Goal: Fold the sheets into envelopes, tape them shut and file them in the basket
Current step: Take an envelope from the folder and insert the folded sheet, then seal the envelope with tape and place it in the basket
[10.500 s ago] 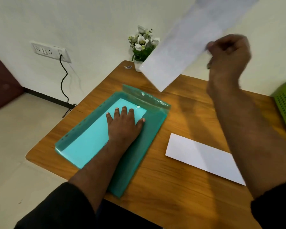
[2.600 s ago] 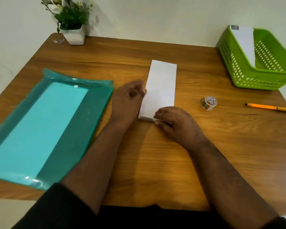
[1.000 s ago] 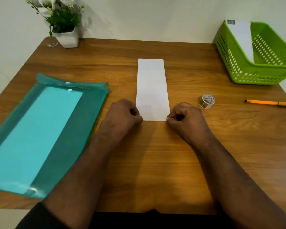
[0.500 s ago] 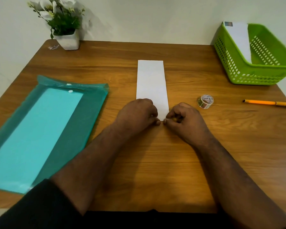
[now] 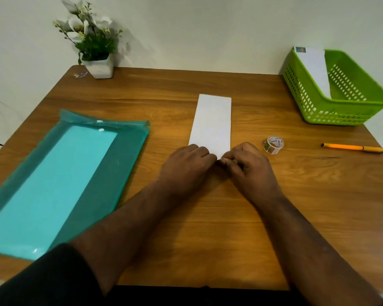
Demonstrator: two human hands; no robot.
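Folded white paper strip lies lengthwise on the wooden worktop, both hands' grip pinched shut on its near edge, probably to start a fold

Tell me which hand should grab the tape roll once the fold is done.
Right, probably. The tape roll lies just beyond the right hand, on its side of the white sheet. The left hand would have to cross over.

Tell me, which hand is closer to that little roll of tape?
Right. The right hand sits just left of the tape roll, apart from it; the left hand is farther left, beyond the right.
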